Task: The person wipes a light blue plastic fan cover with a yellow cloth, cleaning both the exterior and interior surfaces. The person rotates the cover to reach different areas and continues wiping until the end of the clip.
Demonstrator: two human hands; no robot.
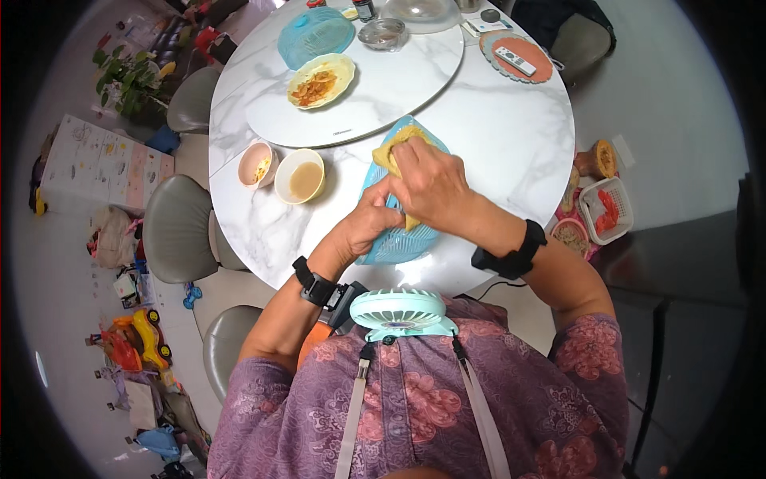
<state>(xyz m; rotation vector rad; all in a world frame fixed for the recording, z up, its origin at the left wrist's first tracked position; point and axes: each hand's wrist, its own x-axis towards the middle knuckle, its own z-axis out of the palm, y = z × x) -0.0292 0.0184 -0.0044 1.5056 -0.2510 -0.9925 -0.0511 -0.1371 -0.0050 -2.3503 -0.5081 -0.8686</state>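
Note:
My right hand [429, 179] grips a yellow cloth [392, 146], pressing it against a light blue plastic mesh food cover [401, 246]. The cover is tilted over the near part of the round marble-patterned table [502, 149]. With its fingers on the cover's left side, my left hand [366, 220] holds it steady. One corner of the cloth shows below the right hand, beside the left thumb. Left of the cover stand a yellow bowl [305, 179] of cloudy brown liquid and a pink bowl [257, 164] with food scraps.
A turntable [395, 90] carries a plate of food [321, 81], another blue mesh cover [316, 37], a covered glass bowl [383, 34] and a clear dome [422, 13]. A remote control [514, 61] lies on a round mat at right. Grey chairs [179, 227] stand at left.

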